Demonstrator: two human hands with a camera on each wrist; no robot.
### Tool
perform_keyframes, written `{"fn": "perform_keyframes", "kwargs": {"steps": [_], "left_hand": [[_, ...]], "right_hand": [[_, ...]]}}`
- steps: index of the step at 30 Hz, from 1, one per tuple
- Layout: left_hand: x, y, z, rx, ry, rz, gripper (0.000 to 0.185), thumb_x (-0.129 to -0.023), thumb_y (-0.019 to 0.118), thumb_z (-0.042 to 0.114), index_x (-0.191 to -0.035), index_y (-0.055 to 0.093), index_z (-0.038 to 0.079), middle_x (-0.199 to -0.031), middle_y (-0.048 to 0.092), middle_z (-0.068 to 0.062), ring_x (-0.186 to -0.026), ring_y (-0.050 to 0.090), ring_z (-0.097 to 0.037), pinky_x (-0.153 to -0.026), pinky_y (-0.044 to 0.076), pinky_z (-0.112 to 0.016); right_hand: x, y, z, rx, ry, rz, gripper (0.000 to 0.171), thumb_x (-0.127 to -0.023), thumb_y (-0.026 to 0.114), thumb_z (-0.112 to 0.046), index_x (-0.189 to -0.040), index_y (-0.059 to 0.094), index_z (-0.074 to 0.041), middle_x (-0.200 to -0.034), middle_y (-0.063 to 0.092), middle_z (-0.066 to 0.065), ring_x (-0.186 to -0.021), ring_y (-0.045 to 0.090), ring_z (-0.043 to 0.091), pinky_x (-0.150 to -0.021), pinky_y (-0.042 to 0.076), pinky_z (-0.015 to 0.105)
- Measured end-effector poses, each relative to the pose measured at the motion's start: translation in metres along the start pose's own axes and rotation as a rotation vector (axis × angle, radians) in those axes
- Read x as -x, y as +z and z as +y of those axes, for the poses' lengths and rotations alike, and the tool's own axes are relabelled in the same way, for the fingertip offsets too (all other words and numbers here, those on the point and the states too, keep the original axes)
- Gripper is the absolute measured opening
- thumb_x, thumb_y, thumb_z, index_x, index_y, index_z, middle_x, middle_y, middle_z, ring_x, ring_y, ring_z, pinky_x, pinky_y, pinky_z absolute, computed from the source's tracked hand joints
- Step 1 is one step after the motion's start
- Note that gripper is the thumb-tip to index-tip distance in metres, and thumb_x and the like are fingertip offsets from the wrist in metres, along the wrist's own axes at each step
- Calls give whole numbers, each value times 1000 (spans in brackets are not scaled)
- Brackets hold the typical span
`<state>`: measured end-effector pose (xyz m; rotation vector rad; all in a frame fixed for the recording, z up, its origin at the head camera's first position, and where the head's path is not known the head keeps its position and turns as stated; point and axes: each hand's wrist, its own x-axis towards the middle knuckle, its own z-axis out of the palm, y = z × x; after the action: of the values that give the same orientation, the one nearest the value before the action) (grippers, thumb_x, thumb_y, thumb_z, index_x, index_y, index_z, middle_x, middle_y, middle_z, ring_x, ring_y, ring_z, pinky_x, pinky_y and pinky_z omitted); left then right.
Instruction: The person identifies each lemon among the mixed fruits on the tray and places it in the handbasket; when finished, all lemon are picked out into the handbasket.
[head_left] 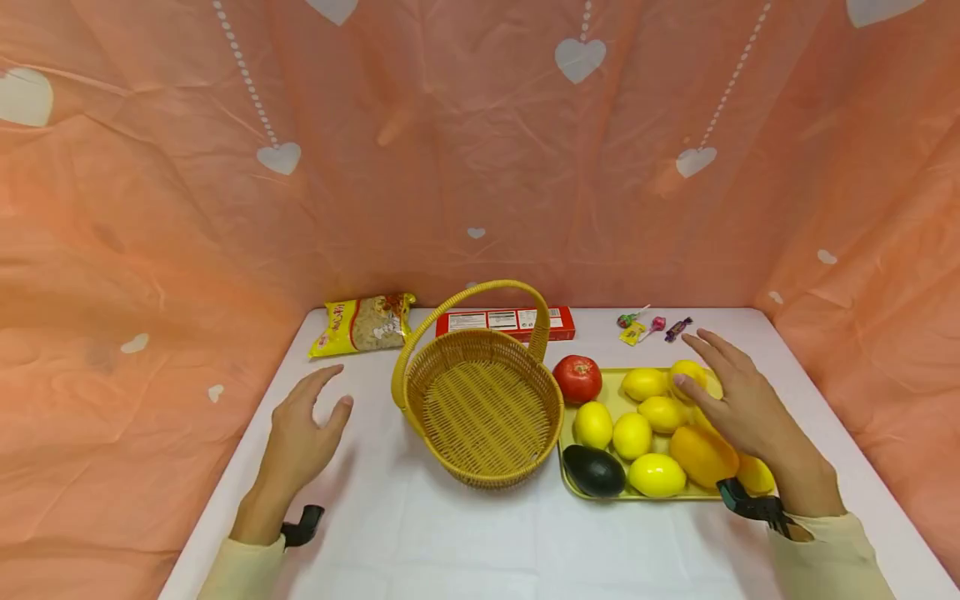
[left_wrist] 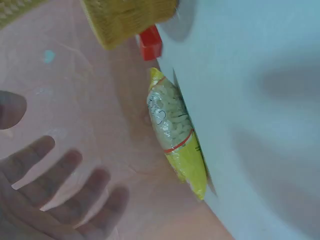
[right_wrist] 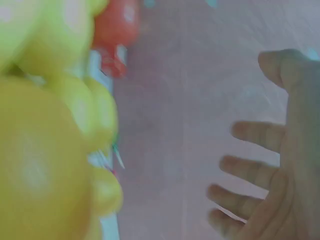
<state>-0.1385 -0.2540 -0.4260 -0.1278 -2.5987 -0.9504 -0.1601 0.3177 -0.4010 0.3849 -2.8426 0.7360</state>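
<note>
Left hand (head_left: 303, 437): fingers apart, nothing gripped, left of the basket (head_left: 487, 417). Right hand (head_left: 750, 417): same, right of the basket, over the tray (head_left: 612, 388). Basket stands handle up between hands, presumably for reach from either side. Tray, right of basket, carries lemons (head_left: 657, 475), orange mango-like fruit (head_left: 703, 456), dark avocado-like fruit (head_left: 594, 471); rim probably stops rolling. Tomato (head_left: 577, 379) just beside basket. Behind basket: red box (head_left: 506, 322), white label panels, print too small. Behind-left: yellow bag (head_left: 367, 325), Chinese-looking lettering, brand unreadable. Behind-right: sweets (head_left: 678, 329), wrappers illegible.
</note>
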Motion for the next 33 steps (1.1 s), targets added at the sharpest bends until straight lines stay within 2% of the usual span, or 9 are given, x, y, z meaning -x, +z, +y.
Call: {"fn": "perform_keyframes", "kwargs": {"steps": [4, 6, 10, 12, 18, 21, 25, 29, 33], "left_hand": [[25, -2, 9, 129, 23, 102, 37, -102, 72, 2, -138, 73, 6, -127, 79, -15, -112, 77, -25, -100, 63, -20], [37, -1, 13, 198, 34, 113, 36, -101, 73, -1, -136, 75, 9, -122, 81, -10, -108, 77, -11, -96, 57, -7], [60, 9, 23, 379, 66, 104, 41, -98, 73, -10, -134, 76, 9, -120, 81, -4, -109, 75, -1, -97, 59, -10], [72, 17, 28, 469, 74, 100, 43, -97, 72, -14, -134, 75, 6, -120, 80, -1, -110, 76, -4, -98, 60, -13], [94, 47, 43, 682, 39, 104, 40, -96, 69, -20, -133, 72, -4, -121, 79, -3, -110, 77, -14, -98, 63, -18], [100, 65, 53, 707, 15, 114, 35, -96, 70, -18, -128, 73, -5, -119, 79, -5, -107, 78, -15, -96, 64, -21], [102, 87, 65, 706, -39, 120, 29, -94, 75, -14, -121, 77, -3, -112, 80, -7, -103, 78, -15, -90, 66, -21], [104, 104, 76, 708, -113, 140, 26, -92, 80, -11, -117, 78, -3, -107, 79, -18, -98, 77, -16, -83, 66, -21], [105, 115, 84, 703, -203, 194, 29, -88, 85, -10, -116, 78, -5, -105, 77, -21, -93, 77, -15, -80, 67, -22]], "right_hand": [[12, -22, 21, -63, 60, 47, 52, -113, 62, -35, -157, 56, -8, -158, 54, 31, -141, 49, 61, -105, 39, 89], [19, -30, 34, -89, 93, 69, 45, -112, 64, -33, -151, 64, -10, -147, 70, 12, -135, 65, 32, -108, 56, 66], [32, -39, 59, -202, 112, 74, 37, -113, 64, -24, -146, 69, -9, -127, 69, -32, -111, 61, -18, -89, 52, 9], [36, -40, 69, -258, 111, 57, 36, -113, 63, -21, -146, 69, -9, -123, 64, -42, -107, 55, -26, -82, 43, -1], [36, -35, 88, -384, 63, -4, 33, -113, 59, -11, -144, 68, -4, -124, 70, -35, -109, 65, -16, -86, 50, 1], [29, -30, 99, -442, 23, -53, 33, -112, 58, -3, -144, 66, 2, -126, 69, -34, -110, 68, -13, -86, 58, 6], [23, -29, 109, -444, 102, -170, 38, -112, 63, -10, -148, 64, 0, -129, 64, -36, -108, 68, -12, -84, 64, 14], [20, -26, 111, -400, 213, -319, 49, -112, 65, -22, -154, 57, 2, -150, 66, 2, -106, 71, -4, -85, 65, 20], [14, -22, 107, -357, 210, -414, 52, -112, 64, -23, -152, 55, 8, -151, 56, 39, -103, 78, 16, -83, 66, 23]]}}
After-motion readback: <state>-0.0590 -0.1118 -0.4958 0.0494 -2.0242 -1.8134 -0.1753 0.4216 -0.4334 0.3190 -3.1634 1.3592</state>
